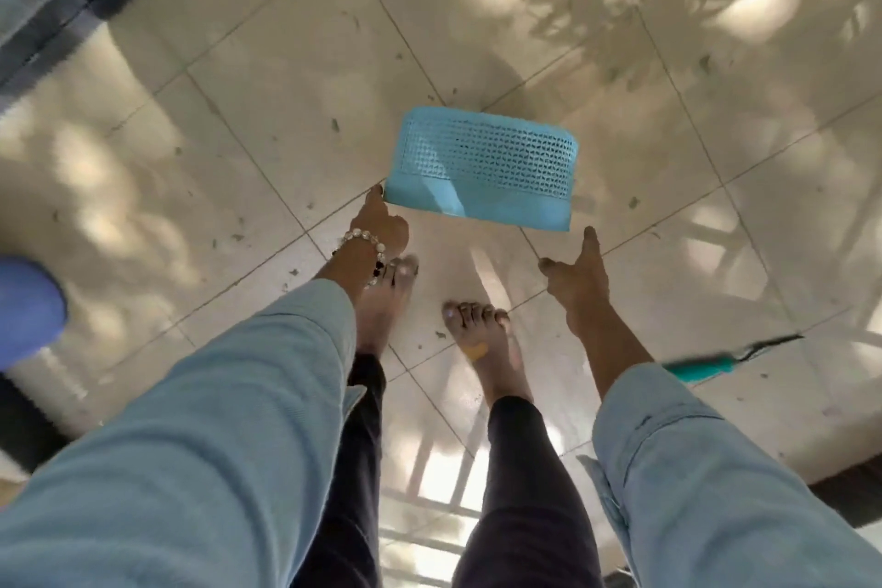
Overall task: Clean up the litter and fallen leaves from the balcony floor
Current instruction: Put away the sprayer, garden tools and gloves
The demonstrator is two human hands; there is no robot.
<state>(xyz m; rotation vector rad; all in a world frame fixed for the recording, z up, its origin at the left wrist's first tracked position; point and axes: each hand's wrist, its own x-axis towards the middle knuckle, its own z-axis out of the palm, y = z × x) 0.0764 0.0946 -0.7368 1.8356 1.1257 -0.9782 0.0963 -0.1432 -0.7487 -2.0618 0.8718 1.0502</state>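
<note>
Blue perforated plastic basket (482,172) hangs tilted over the cream tiled floor (267,76), your left hand (382,224) pinching its corner, right hand (580,277) loose, fingers released. Leaf bits (335,125) lie everywhere; next, set it down, start gathering.

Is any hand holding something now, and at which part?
The left hand holds the blue basket at its near left rim corner. The right hand is open and apart from it, holding nothing.
</note>
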